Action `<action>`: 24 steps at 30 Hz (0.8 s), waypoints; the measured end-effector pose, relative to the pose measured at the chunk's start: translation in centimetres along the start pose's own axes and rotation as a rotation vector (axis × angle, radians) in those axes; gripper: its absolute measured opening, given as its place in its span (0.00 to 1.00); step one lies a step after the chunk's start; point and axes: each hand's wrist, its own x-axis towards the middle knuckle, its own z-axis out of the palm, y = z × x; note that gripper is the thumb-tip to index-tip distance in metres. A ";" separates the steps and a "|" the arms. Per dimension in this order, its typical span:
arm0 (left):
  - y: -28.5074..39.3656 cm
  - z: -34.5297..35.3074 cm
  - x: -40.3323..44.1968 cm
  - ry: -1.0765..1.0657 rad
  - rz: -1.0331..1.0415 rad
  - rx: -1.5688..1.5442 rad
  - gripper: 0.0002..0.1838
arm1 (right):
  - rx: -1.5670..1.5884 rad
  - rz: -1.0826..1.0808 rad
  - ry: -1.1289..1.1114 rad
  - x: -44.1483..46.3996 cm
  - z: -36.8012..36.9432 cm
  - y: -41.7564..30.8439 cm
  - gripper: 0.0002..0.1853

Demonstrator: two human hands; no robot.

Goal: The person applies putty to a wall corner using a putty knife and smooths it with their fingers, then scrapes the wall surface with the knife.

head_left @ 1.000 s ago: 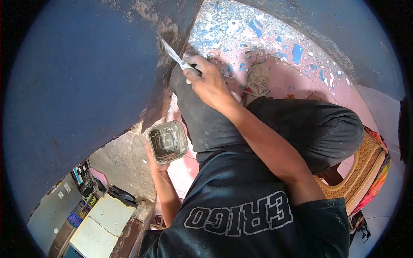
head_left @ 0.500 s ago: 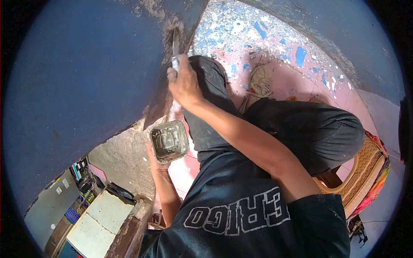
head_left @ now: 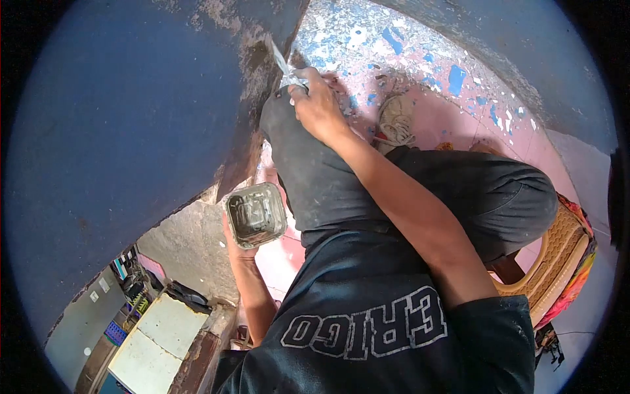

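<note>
One scraper [head_left: 280, 60] juts from fingers [head_left: 313, 77] of the right hand [head_left: 321, 111].

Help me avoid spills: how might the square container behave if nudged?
The square container probably feels light, since the left hand alone holds it up. Smeared, shiny residue suggests the inside may be slippery. Its flat sides make rolling unlikely.

We see bright light on the floor [head_left: 525, 141], soft shadow beside the shoe [head_left: 396, 121], a darker blue wall [head_left: 118, 118], strongly bowed edges and black, rounded corners.
</note>
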 end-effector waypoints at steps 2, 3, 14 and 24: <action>0.0 0.1 -0.4 -0.011 0.003 0.011 0.31 | -0.019 -0.025 -0.013 -0.4 0.7 -0.6 0.15; -0.1 0.0 -0.5 0.009 -0.003 0.000 0.31 | -0.039 -0.046 -0.020 -0.9 0.8 -1.2 0.15; -0.1 1.0 -0.3 -0.029 -0.011 -0.020 0.32 | 0.181 0.020 0.066 -0.9 0.7 1.8 0.16; -1.1 -3.4 -0.2 0.037 0.005 -0.042 0.30 | 0.096 -0.110 0.022 -1.9 8.9 -0.7 0.20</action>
